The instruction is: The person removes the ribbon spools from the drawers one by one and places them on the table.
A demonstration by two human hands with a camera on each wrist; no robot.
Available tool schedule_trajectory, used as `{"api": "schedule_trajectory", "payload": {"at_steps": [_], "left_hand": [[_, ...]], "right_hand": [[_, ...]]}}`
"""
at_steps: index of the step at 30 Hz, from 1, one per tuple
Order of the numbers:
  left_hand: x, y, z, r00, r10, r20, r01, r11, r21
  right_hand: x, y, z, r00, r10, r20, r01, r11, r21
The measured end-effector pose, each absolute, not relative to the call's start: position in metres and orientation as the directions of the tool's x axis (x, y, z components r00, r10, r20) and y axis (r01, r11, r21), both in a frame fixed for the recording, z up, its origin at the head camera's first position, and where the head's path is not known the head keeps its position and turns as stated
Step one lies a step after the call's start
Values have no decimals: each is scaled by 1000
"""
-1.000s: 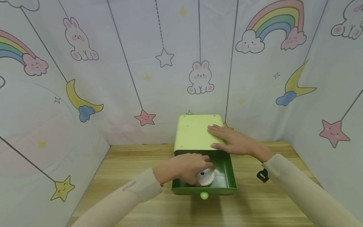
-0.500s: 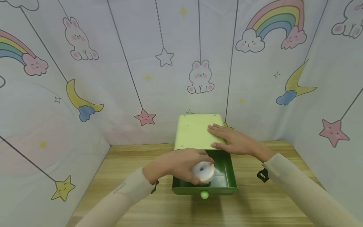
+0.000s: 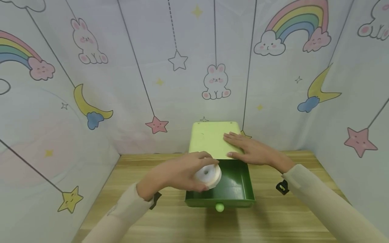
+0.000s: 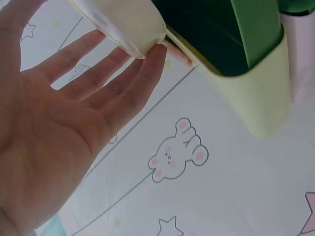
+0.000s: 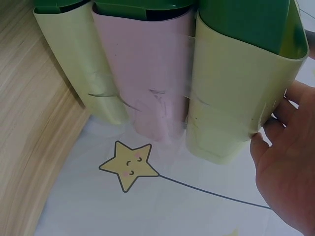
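From my remote post I am seeing the patterned backdrop (image 3: 185, 108) rising close behind everything and along both sides. The wooden table (image 3: 170, 222) is spreading below, its surface showing left and right of the cabinet (image 3: 209, 138). That cabinet is standing near the back wall; the right wrist view is showing its pink section (image 5: 147, 73) between two pale yellow ones. Its front top edge is running across just beyond the left hand's work. The dark green drawer (image 3: 234, 182) is sticking out toward me, its floor lying bare up to the right wall, with the left wall passing under the left hand.

The hands are staying apart. The left hand (image 3: 182, 170) is gripping the white roll (image 3: 211, 173) between thumb and fingers; the right hand (image 3: 250, 150) is resting, fingers extended, on the cabinet's right top edge, just as it was half a second ago. The roll is overlapping the drawer's left part in the head view, near the drawer in the left wrist view; compared with before, it is sitting farther left and uncovering more drawer floor. The black clip (image 3: 155, 201) at the left wrist is now showing more fully, while the light green knob (image 3: 220, 207) is keeping its place on the drawer front.
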State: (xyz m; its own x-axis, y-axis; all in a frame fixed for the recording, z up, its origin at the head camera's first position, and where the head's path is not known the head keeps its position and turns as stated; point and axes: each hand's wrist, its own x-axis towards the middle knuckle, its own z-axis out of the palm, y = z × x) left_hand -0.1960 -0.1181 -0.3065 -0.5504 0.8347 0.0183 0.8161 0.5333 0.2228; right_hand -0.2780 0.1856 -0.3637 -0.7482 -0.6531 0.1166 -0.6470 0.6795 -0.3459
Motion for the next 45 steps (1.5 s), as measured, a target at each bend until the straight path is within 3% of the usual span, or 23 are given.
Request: {"api": "schedule_trajectory", "payload": {"at_steps": [17,25,31,45], "left_hand": [[-207,-162,-312,-662,746,71,733,625,267],[-226,-188,-321,-727,677,120,675,669,312],[-238,-203,-331,-758,636,142,647,709,279],[-271,-224,-374,-826,559,74,553,776,303]], "right_hand": [[-276,185,-365,-756,-644,116,-641,693,-330],[-275,185,-365,-753,-647,118,-644,689,-332],[-275,185,-365,-752,-649,119,-645,687,-334],[-275,186,-366,-748,-652,124,-649,680,-342]]}}
